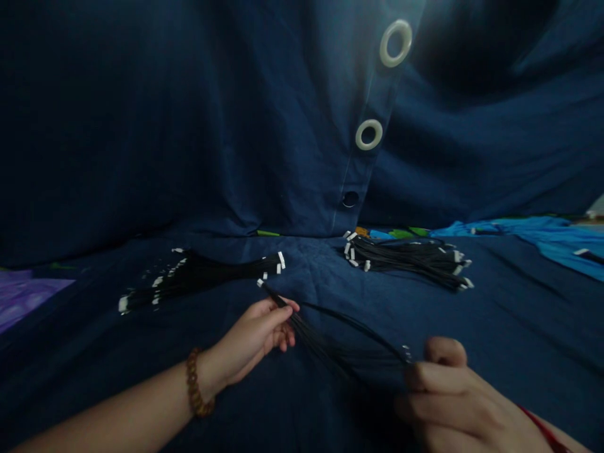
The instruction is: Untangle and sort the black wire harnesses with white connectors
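Note:
My left hand (267, 327), with a beaded bracelet at the wrist, pinches several thin black cables (314, 336) between thumb and fingers. A small white connector end (261, 284) sticks out past the fingertips. From there the cables run down to the right, toward my right hand (448, 390). That hand is curled, and one cable strand (363, 326) arcs over to its fingertips. A bundle of black cables with white ends (202, 270) lies just beyond my left hand. Another such bundle (401, 255) rests farther back on the right.
Dark blue cloth (495, 314) covers the surface and hangs behind as a curtain with pale ring eyelets (369, 134). Purple patterned fabric (31, 296) shows at the left edge. Bright blue fabric (528, 233) lies at the right, with a cable end (587, 254) on it.

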Motion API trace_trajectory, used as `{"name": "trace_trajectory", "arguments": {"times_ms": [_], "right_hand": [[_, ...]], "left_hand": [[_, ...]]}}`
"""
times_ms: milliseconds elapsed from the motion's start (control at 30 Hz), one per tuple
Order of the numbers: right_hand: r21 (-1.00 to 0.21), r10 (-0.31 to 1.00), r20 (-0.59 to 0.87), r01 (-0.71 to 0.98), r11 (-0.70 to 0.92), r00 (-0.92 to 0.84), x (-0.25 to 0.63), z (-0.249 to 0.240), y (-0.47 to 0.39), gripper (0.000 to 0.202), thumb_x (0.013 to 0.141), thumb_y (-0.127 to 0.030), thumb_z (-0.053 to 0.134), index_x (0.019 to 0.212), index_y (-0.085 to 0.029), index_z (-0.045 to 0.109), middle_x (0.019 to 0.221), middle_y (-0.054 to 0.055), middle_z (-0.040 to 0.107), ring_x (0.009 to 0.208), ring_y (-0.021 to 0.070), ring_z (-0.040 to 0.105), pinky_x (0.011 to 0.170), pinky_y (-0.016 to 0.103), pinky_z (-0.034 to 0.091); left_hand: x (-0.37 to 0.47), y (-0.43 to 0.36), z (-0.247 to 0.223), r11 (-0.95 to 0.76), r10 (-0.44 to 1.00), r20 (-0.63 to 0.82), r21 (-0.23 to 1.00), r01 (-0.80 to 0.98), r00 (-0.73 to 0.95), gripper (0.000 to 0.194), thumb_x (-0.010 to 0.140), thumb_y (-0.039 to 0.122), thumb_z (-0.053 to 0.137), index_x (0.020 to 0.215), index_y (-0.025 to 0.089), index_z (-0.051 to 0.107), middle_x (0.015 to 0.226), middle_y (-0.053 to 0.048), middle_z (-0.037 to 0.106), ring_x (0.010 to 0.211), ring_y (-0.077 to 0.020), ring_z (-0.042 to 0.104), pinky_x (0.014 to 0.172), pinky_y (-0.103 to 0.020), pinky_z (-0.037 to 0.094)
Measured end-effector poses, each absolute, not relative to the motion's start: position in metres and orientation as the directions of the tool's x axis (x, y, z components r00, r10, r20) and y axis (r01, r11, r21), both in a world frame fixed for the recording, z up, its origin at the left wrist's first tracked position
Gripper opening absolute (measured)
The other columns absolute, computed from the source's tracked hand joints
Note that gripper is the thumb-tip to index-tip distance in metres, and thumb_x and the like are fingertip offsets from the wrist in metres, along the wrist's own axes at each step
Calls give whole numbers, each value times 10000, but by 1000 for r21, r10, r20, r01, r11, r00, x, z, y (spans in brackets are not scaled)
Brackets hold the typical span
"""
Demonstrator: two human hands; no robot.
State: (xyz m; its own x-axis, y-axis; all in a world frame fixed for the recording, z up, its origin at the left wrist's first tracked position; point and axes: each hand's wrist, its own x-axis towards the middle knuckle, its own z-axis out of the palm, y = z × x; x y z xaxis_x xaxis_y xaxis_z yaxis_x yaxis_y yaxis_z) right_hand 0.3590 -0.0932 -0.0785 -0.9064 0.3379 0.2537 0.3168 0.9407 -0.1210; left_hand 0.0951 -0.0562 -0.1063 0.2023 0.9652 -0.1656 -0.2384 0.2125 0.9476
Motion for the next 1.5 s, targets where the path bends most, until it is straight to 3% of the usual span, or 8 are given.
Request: {"name": "trace_trajectory", "arguments": {"times_ms": [167,267,333,467,767,1133,1367,1500], "right_hand": [[47,395,497,479,877,-773,365,-86,-88,70,684,-286,552,669,-218,543,618,17,608,623,194,480,634,365,191],[-119,442,666,499,858,-601,365,-87,-84,142,664,-220,563,803,-236,582,687,6,631,654,200,490,672,377,187],[-403,564,706,411,817,-429,362,-86,-83,115,698,-243,568,798,-242,624,726,18,637,675,203,484,710,384,200],[-827,810,541,34,562,-226,356,-84,-79,258,799,-375,503,659,-218,653,647,48,592,664,204,466,703,373,293],[-831,986,115,-531,164,124,355,-80,-63,233,702,-289,519,495,-187,489,523,-33,414,530,100,443,657,322,464],[-680,987,-108,-733,15,120,352,-81,-61,261,706,-308,480,492,-185,395,461,-59,337,465,73,409,800,337,463],[-893,881,406,-311,325,-245,360,-79,-75,307,770,-407,431,574,-222,579,470,-8,470,574,162,498,960,391,274],[-891,793,452,-171,420,-410,361,-76,-79,292,802,-439,404,637,-268,574,480,-22,496,584,193,521,970,409,192]], "left_hand": [[96,-60,-104,184,962,-111,939,-291,250,89,777,173,510,743,133,581,712,-39,585,648,-131,572,602,-241,443],[97,-65,-102,175,947,-62,923,-343,316,86,799,189,496,748,147,550,802,-64,614,813,-190,600,774,-339,445],[98,-69,-101,183,920,-32,916,-357,391,33,794,195,519,799,166,506,849,-79,637,861,-218,610,817,-395,430],[99,-73,-103,190,888,-32,933,-304,459,186,733,158,605,832,186,450,784,-43,635,754,-205,642,740,-381,468],[95,-68,-111,109,804,47,969,-223,593,77,771,188,549,749,149,487,696,-20,590,745,-189,626,757,-362,432],[94,-68,-109,102,791,53,971,-217,610,130,766,215,570,855,141,512,849,-65,611,823,-195,609,783,-372,436],[97,-63,-110,153,954,-97,970,-186,283,168,772,254,555,863,114,535,727,-36,587,614,-132,578,624,-310,476],[97,-62,-109,182,960,-140,970,-161,241,136,744,201,577,832,103,545,700,-27,584,592,-122,573,608,-292,474]]}}
